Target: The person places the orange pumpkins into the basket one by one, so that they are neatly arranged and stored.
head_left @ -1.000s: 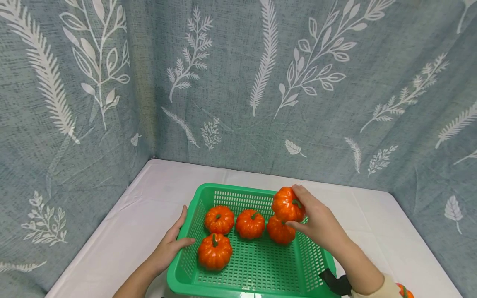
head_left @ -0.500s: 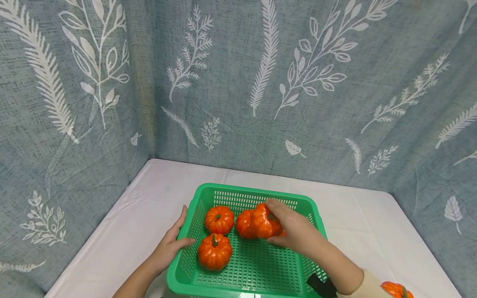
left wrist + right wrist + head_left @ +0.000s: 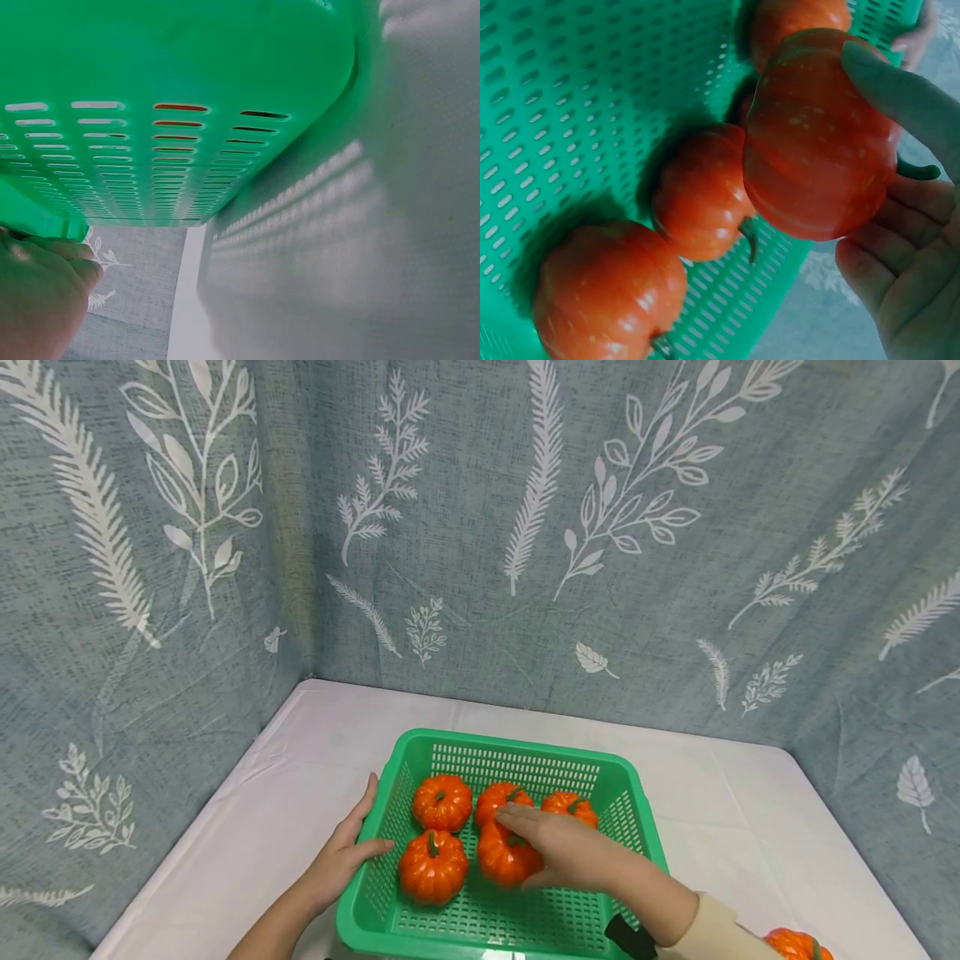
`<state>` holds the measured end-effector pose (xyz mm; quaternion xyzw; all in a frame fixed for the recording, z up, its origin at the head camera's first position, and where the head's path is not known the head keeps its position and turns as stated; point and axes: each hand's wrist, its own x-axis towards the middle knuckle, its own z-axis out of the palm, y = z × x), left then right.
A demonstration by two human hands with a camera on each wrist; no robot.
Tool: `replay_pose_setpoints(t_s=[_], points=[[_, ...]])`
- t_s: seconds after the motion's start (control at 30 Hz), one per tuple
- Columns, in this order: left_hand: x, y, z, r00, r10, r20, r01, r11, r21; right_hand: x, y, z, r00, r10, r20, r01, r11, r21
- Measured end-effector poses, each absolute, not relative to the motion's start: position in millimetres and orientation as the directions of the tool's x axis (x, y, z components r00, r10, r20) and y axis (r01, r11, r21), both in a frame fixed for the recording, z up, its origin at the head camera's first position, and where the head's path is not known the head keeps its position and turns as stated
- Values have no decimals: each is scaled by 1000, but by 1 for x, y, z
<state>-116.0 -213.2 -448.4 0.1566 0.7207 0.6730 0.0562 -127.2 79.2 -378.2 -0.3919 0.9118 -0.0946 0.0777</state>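
My right hand (image 3: pixel 573 852) holds a small orange pumpkin (image 3: pixel 506 857) with a green stem, low over the middle of the green plastic basket (image 3: pixel 517 745). In the right wrist view, the thumb lies on one side of the held pumpkin (image 3: pixel 821 142) and the fingers on the other. Inside the basket sit a back-left pumpkin (image 3: pixel 442 803), a front-left pumpkin (image 3: pixel 432 870), a back-middle pumpkin (image 3: pixel 501 795) and a back-right pumpkin (image 3: pixel 568 805). My left hand (image 3: pixel 337 860) grips the basket's left rim, thumb inside and fingers along the outer wall.
Another orange pumpkin (image 3: pixel 793 943) lies on the white tablecloth (image 3: pixel 720 793), right of the basket and partly out of frame. Grey-blue curtains (image 3: pixel 465 527) with white leaf prints stand behind the table and at its sides.
My right hand has carried the pumpkin left, forward toward me and lower, from above the back-right pumpkin to in front of the back-middle one. The left hand stays on the rim.
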Motion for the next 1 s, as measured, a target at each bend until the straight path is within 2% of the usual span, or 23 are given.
replay_pose_setpoints(t_s=[0.33,1.0], points=[[-117,-213,-449,-942,308,131,153,50,987,-129,74,-389,-676,-727,-121,-698,684,-210],[-117,-213,-449,-946,292,139,163,61,985,-134,71,-397,-655,-734,-181,-694,679,-240]])
